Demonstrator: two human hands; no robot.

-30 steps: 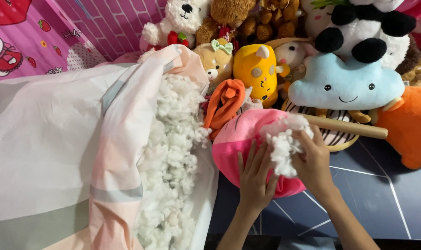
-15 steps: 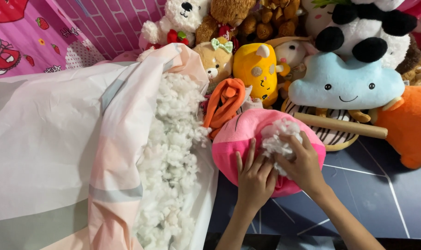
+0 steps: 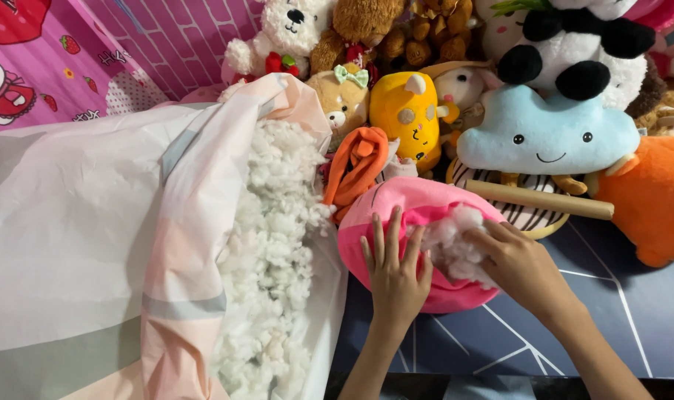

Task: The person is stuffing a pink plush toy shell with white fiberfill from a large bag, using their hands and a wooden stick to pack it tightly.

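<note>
Both hands are down on a pink plush shell (image 3: pixel 418 222) that lies on the dark blue patterned mat (image 3: pixel 633 318), a little right of the middle and near the person. The left hand (image 3: pixel 396 270) lies flat on the pink fabric with its fingers spread and pointing away, pressing the cloth down. The right hand (image 3: pixel 522 267) sits just beside it, to the right, its fingers curled into a clump of white stuffing (image 3: pixel 455 244) that bulges from the opening in the shell. The fingertips are buried in the fluff, so I cannot tell how firmly they pinch it. The two hands are close together but do not touch; the stuffing shows between them.

To the left, a big fabric bag (image 3: pixel 92 237) in white, peach and grey lies open along its right edge, and a long heap of loose white filling (image 3: pixel 270 252) spills out of it, reaching from the far end down to the near edge. The heap comes close to the pink shell on its left side.

Just beyond the shell, touching its far left edge, lies an orange plush piece (image 3: pixel 359 167). Further back stands a crowd of soft toys: a yellow one (image 3: pixel 411 111), a pale blue cloud with a smiling face (image 3: pixel 548 133), a panda (image 3: pixel 574 52), a white bear (image 3: pixel 289 33) and a bright orange one (image 3: pixel 648 192) at the far right. A wooden stick (image 3: pixel 537 198) lies across a striped toy (image 3: pixel 522 215) just right of the shell.
</note>
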